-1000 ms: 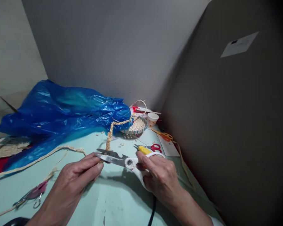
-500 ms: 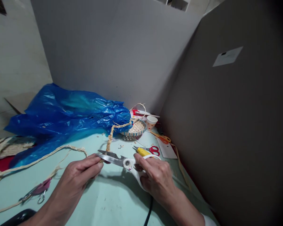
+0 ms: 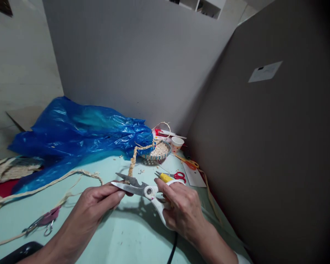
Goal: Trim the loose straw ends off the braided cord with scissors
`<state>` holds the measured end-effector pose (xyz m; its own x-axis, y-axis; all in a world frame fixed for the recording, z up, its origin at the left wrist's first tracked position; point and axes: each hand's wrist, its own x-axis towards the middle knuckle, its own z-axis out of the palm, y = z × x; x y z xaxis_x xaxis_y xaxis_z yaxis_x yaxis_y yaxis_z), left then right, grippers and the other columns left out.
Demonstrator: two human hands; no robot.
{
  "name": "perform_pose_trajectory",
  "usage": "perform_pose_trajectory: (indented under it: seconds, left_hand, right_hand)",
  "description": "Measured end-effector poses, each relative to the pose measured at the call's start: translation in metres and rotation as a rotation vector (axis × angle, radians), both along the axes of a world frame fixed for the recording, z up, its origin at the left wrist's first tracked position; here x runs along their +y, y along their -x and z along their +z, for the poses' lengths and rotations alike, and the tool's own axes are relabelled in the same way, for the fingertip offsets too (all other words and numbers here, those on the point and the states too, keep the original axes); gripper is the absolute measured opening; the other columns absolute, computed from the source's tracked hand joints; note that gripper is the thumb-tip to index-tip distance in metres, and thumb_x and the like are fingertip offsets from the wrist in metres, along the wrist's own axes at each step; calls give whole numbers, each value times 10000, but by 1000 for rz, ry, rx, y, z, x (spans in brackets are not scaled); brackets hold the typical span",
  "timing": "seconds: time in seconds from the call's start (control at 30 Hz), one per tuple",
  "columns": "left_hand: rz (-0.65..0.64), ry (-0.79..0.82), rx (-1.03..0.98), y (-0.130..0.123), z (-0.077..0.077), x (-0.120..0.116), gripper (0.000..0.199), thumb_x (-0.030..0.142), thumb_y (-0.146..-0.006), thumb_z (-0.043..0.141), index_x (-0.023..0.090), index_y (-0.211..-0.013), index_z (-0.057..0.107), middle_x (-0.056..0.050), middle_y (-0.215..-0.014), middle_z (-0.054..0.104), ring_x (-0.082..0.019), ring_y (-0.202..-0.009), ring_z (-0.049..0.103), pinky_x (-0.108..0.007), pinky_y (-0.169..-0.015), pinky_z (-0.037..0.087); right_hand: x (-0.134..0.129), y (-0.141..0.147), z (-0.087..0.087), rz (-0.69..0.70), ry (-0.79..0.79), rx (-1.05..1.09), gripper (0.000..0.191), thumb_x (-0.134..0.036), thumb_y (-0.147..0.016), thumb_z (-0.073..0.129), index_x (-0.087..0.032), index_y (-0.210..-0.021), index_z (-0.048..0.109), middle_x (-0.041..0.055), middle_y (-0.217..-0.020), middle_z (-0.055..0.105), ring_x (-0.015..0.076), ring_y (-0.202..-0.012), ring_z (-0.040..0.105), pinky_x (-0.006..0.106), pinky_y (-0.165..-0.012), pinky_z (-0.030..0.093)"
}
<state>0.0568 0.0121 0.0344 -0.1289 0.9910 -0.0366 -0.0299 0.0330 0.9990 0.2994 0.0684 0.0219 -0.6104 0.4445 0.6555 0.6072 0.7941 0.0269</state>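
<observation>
**Scissors (image 3: 149, 192) meeting a braid (image 3: 131, 165)**

Nearest, a black strap (image 3: 172, 249) is lying on the table (image 3: 126, 238) between the forearms. The right hand (image 3: 183, 205) is holding the scissors, its fingers wrapping the white handles. The left hand (image 3: 100, 201) is pinching the braid's near end with narrow fingers, the blades partly hiding the grip. The blades are standing apart at that end, and the braid is rising away toward the basket. A pink tool (image 3: 51, 217) is lying beside the left forearm. Beyond the right hand, red scissors (image 3: 180, 177) are lying near a yellow handle (image 3: 165, 178). Farther, the basket (image 3: 162, 148) is sitting between a cup (image 3: 177, 144) and a blue bag (image 3: 82, 126).
</observation>
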Motion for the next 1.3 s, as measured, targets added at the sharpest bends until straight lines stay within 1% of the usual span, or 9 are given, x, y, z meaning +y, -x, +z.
perform_pose_trajectory:
  seconds: [0.17, 0.37, 0.53, 0.67, 0.8, 0.93, 1.1, 1.2, 1.3]
  left_hand:
    - [-58, 31, -52, 1, -1, 0, 231, 433, -783, 757, 312, -946, 869, -30, -1095, 820, -298, -1079, 678, -382, -1012, 469]
    - [6, 52, -59, 3, 1, 1, 216, 468, -739, 805, 299, -862, 859, -21, -1024, 810, -307, -1189, 635, -338, -1013, 440]
    - [-30, 87, 60, 1, -2, -4, 341, 573, -808, 722, 245, -776, 809, -19, -788, 721, -224, -842, 624, -287, -731, 456]
    - [-84, 95, 134, -2, -6, -9, 374, 608, -830, 676, 255, -907, 770, 27, -645, 576, -168, -634, 486, -268, -570, 358]
    - [-234, 99, 250, -7, -6, -9, 405, 640, -874, 593, 256, -840, 716, 39, -618, 521, -155, -590, 463, -252, -550, 366]
    - [-345, 34, 403, -16, -3, -14, 407, 618, -874, 586, 253, -746, 711, 20, -581, 566, -172, -582, 535, -255, -565, 425]
    - [-152, 59, 362, -24, -3, -20, 370, 610, -817, 651, 258, -802, 764, 32, -503, 589, -127, -455, 446, -240, -455, 342]
    - [-198, 123, 286, -21, -5, -19, 437, 650, -817, 641, 253, -933, 783, 6, -574, 686, -125, -427, 471, -246, -449, 382]
    - [-213, 91, 294, -17, -7, -17, 392, 630, -825, 658, 259, -852, 786, -12, -647, 732, -136, -516, 537, -234, -514, 427]
  right_hand:
    - [1, -3, -3, 21, -4, 27, 576, -56, -670, 462, -138, -1212, 642, 4, -656, 629, 177, -545, 562, 293, -538, 378]
    - [2, -3, -8, 7, 120, 83, 547, -16, -695, 486, -169, -1189, 661, 9, -698, 688, 158, -552, 582, 276, -533, 355]
    - [-2, 14, 1, -18, 693, 491, 190, -247, -832, 668, -193, -1011, 700, -16, -650, 636, 133, -521, 510, 253, -512, 353]
    - [-8, 32, 11, 31, 1232, 924, 440, -396, -657, 890, -211, -972, 645, 26, -741, 748, 172, -625, 628, 259, -568, 469]
    - [-17, 43, 15, 166, 1509, 1160, 633, -360, -490, 996, -215, -952, 590, 40, -800, 794, 154, -648, 682, 251, -631, 529]
    - [-24, 49, 16, 218, 1594, 1283, 676, -325, -454, 1015, -213, -958, 579, 9, -773, 785, 144, -625, 689, 252, -625, 555]
    - [-28, 49, 20, 263, 1577, 1357, 674, -261, -455, 1016, -212, -949, 560, -16, -711, 770, 116, -590, 662, 225, -630, 543]
    - [-28, 48, 21, 271, 1550, 1366, 651, -245, -494, 1004, -213, -969, 560, -13, -745, 774, 118, -626, 675, 227, -662, 540]
    - [-27, 46, 20, 246, 1512, 1353, 619, -250, -511, 995, -214, -957, 568, -23, -738, 761, 117, -612, 653, 223, -618, 522]
